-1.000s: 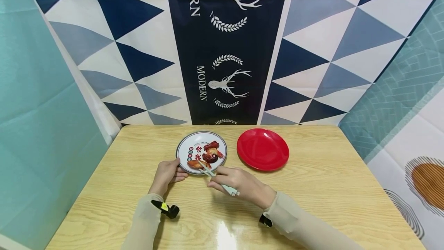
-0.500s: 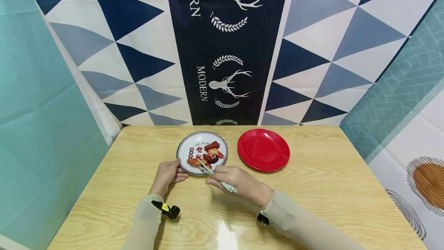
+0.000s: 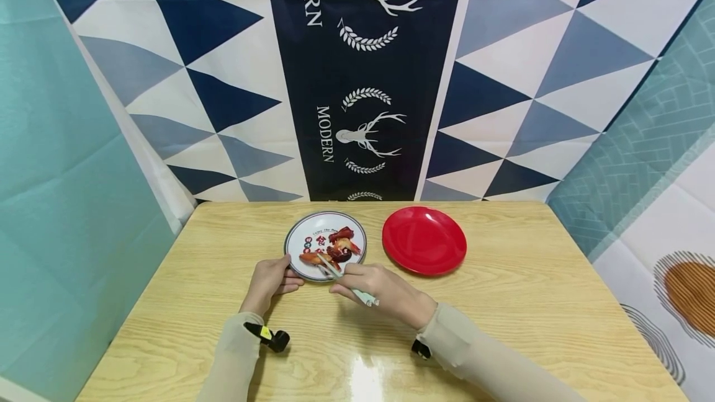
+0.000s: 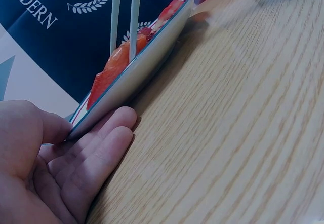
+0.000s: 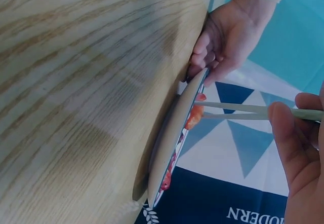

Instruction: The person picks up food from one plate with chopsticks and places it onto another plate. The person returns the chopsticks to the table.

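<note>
In the head view, my left hand (image 3: 270, 279) holds the near-left rim of a white plate (image 3: 298, 236) with a dark edge and red lettering. The left wrist view puts the thumb on the rim and the fingers beneath. Pale green chopsticks (image 3: 363, 296) are gripped in my right hand (image 3: 388, 295), at the plate's near side. Their tips meet a glossy orange-brown food piece (image 3: 310, 259), resembling a chicken wing; whether they pinch it I cannot tell. Behind it lie several reddish and dark brown food pieces (image 3: 342, 234).
To the right of the white plate sits a red plate (image 3: 423, 241), with nothing on it. Both stand on a wooden table (image 3: 503, 303), toward its back edge. A patterned cloth (image 3: 368, 67) hangs directly behind.
My right hand and the chopsticks have shifted slightly left. The near food piece has slid a little left on the plate. My left hand and both plates stay in place.
</note>
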`<state>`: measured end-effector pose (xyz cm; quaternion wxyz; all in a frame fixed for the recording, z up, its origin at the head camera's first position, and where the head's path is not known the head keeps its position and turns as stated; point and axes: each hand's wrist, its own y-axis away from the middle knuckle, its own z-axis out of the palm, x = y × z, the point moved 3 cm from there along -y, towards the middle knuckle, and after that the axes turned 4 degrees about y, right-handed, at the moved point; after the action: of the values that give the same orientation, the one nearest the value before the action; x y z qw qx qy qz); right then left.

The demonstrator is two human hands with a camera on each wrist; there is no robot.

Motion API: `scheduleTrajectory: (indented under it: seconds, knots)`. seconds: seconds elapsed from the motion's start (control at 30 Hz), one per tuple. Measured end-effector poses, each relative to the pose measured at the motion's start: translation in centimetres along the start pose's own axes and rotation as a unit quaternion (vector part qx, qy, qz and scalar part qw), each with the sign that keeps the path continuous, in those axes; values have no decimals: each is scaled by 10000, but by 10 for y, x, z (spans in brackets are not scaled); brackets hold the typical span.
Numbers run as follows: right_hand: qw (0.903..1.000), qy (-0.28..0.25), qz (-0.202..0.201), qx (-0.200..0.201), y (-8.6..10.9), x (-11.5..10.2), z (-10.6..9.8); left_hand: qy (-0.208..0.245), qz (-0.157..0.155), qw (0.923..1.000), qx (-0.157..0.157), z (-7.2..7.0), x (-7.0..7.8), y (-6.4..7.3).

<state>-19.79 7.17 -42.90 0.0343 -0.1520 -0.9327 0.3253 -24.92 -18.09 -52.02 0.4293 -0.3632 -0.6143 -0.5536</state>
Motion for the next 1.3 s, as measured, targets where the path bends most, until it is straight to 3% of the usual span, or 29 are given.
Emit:
scheduleTrajectory:
  seconds: [0.4, 0.67, 1.3]
  knots:
    - [9994, -220, 213, -155, 0, 2, 2, -3, -35, 10000, 1, 0, -1, -1]
    - [9995, -247, 109, -158, 0, 0, -2, -4, 4, 10000, 23, -3, 1, 1]
    - [9980, -320, 213, 497, 12, 1, -20, -8, -56, 10000, 32, -1, 0, 0]
